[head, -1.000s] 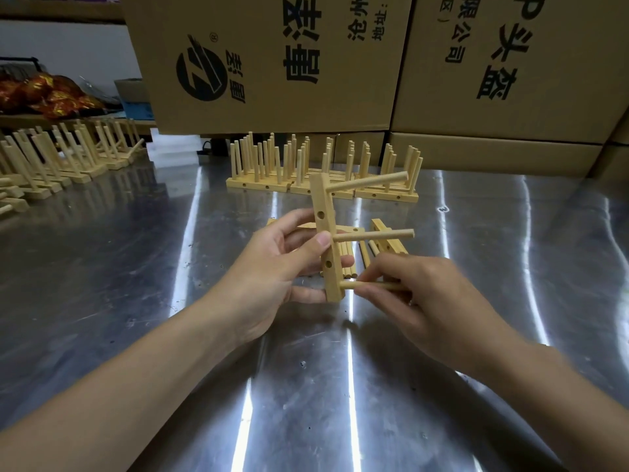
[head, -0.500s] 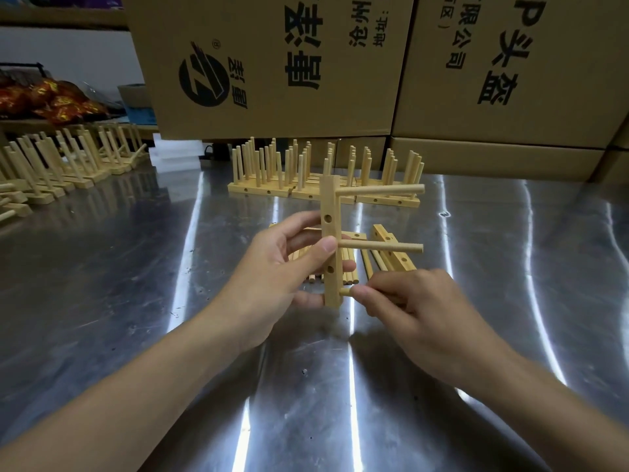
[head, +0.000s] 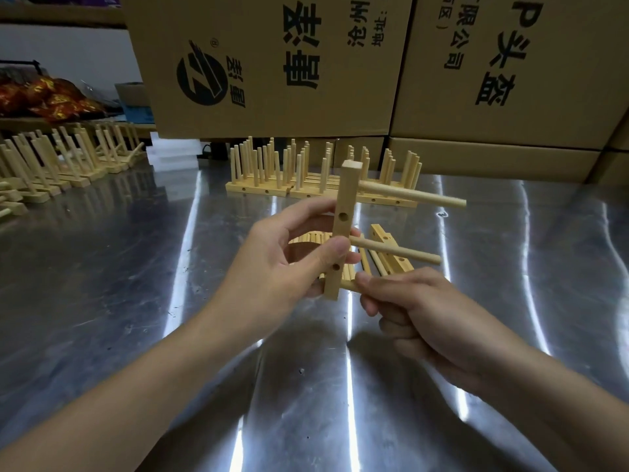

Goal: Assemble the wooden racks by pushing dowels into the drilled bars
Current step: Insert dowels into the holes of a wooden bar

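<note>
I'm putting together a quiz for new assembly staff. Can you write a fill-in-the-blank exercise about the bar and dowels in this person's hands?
1. The left hand holds the drilled bar standing ____.
2. Above the right hand, ____ dowels stick out sideways from the bar.
3. The right hand pinches a third dowel at the bar's ____ end.
4. The finished racks stand on the steel table in front of ____ boxes.

Missing words: upright; two; bottom; cardboard

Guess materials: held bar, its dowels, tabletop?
Bar: pale wood, apparently unfinished; matte, faint grain, clean drilled holes.
Dowels: same light wood, smooth and round, no gloss.
Tabletop: probably stainless steel sheet; streaky light reflections, fine scratches.
</note>
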`<state>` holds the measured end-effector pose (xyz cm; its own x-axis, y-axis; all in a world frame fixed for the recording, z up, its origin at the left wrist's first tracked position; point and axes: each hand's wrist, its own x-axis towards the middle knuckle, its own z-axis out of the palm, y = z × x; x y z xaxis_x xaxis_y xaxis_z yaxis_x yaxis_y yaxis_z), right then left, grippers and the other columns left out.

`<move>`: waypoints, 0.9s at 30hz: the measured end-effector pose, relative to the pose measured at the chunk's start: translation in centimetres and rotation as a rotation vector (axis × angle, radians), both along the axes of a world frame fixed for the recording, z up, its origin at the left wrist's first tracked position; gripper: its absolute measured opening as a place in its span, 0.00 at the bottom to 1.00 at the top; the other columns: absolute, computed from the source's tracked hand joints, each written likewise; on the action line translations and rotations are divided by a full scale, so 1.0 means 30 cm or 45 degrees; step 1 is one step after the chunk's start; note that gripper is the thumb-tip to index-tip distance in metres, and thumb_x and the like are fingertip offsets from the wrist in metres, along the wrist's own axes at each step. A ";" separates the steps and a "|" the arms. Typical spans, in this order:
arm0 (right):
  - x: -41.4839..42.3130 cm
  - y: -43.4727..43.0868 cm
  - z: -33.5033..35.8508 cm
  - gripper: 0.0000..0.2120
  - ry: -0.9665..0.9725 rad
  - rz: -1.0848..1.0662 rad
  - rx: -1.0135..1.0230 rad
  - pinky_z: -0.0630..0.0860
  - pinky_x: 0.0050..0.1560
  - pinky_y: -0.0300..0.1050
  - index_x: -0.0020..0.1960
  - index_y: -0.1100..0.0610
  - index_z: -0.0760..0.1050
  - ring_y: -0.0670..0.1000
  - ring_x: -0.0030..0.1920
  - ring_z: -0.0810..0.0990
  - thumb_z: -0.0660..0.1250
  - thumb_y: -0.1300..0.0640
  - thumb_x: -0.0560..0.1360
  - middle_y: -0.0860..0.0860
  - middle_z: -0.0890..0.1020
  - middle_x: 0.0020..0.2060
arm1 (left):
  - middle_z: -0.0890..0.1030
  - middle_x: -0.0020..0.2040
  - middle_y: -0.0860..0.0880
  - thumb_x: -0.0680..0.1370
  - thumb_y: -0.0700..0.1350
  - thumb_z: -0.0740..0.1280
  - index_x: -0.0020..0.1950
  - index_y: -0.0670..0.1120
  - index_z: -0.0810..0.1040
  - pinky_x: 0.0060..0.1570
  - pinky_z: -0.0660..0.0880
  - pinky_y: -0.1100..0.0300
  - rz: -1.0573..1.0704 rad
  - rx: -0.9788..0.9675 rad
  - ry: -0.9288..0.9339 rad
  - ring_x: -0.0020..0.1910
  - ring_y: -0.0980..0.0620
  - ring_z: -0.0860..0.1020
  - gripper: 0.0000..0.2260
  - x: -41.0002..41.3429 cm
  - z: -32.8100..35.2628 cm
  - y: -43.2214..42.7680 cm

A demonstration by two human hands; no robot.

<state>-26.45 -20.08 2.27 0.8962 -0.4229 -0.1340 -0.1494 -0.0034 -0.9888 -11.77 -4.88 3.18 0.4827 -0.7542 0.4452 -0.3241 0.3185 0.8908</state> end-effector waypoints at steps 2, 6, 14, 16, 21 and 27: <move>-0.005 -0.011 0.005 0.21 0.028 0.023 -0.088 0.55 0.24 0.40 0.34 0.55 0.79 0.48 0.26 0.56 0.70 0.45 0.81 0.48 0.59 0.26 | 0.87 0.59 0.49 0.81 0.43 0.71 0.70 0.48 0.78 0.42 0.86 0.53 0.005 -0.002 0.005 0.55 0.47 0.88 0.17 -0.008 -0.001 -0.006; -0.002 -0.016 0.011 0.23 -0.074 -0.066 -1.157 0.61 0.28 0.36 0.35 0.51 0.81 0.46 0.24 0.66 0.65 0.39 0.81 0.46 0.67 0.22 | 0.86 0.59 0.47 0.81 0.42 0.70 0.71 0.47 0.77 0.41 0.86 0.52 0.021 0.003 0.119 0.54 0.46 0.88 0.17 -0.004 0.008 -0.005; 0.004 0.002 0.017 0.17 0.086 0.010 0.402 0.52 0.19 0.35 0.34 0.56 0.74 0.44 0.23 0.54 0.72 0.50 0.78 0.47 0.58 0.27 | 0.86 0.57 0.50 0.79 0.43 0.72 0.68 0.48 0.79 0.54 0.84 0.53 0.009 -0.113 -0.237 0.58 0.46 0.86 0.16 -0.032 0.004 -0.010; 0.004 -0.015 0.018 0.16 0.155 0.036 0.557 0.50 0.18 0.34 0.33 0.56 0.75 0.43 0.23 0.53 0.72 0.50 0.76 0.46 0.57 0.27 | 0.86 0.57 0.50 0.80 0.40 0.72 0.69 0.47 0.79 0.55 0.82 0.57 0.010 -0.119 -0.317 0.60 0.45 0.85 0.17 -0.039 -0.010 -0.016; -0.004 -0.069 0.029 0.16 0.072 0.063 0.271 0.56 0.20 0.34 0.47 0.62 0.86 0.43 0.26 0.59 0.75 0.47 0.78 0.47 0.63 0.30 | 0.85 0.58 0.49 0.82 0.41 0.71 0.66 0.51 0.79 0.53 0.85 0.52 0.054 -0.156 -0.112 0.59 0.45 0.85 0.14 -0.032 -0.046 -0.044; -0.017 -0.117 0.049 0.21 -0.190 -0.106 -0.004 0.68 0.26 0.36 0.57 0.55 0.86 0.49 0.31 0.76 0.83 0.45 0.70 0.55 0.85 0.42 | 0.86 0.57 0.45 0.81 0.44 0.72 0.67 0.47 0.77 0.51 0.86 0.47 0.096 -0.198 0.595 0.58 0.45 0.87 0.15 -0.012 -0.082 -0.065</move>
<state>-26.97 -23.59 3.74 0.8678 -0.4968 -0.0004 -0.0005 0.0000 -1.0000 -12.14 -6.85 0.72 0.7082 -0.6514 0.2724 0.0715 0.4501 0.8901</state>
